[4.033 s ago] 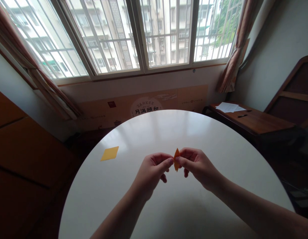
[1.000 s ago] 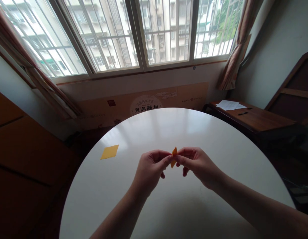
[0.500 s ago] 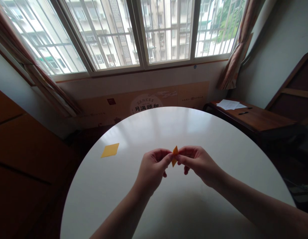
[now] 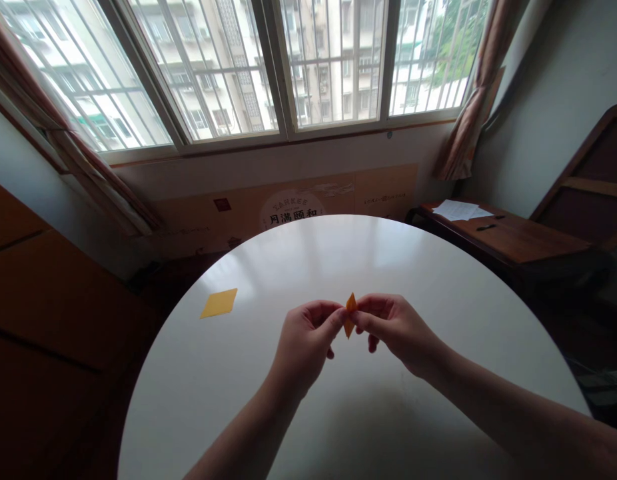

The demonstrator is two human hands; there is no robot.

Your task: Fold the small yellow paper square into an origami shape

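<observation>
Both hands pinch a small folded piece of orange-yellow paper (image 4: 350,304) above the white round table (image 4: 358,250). My left hand (image 4: 306,333) grips its left side between thumb and forefinger. On the other side, my right hand (image 4: 396,330) pinches it the same way, the fingertips of both hands almost meeting. Pointed ends of the paper stick out above and below the fingers; its middle is hidden by them. A flat yellow square of paper (image 4: 219,303) lies on the table to the left, apart from my hands.
Beyond the table's far edge is a printed cardboard panel (image 4: 383,183) under a barred window (image 4: 333,63). At the right stands a dark wooden bench (image 4: 533,233) with white sheets (image 4: 456,210) on it. A brown cabinet (image 4: 53,313) is at the left.
Hands and folded paper stay almost in place, both hands still pinching it. The lower point of the folded paper shows slightly further down. The view has shifted very slightly.
</observation>
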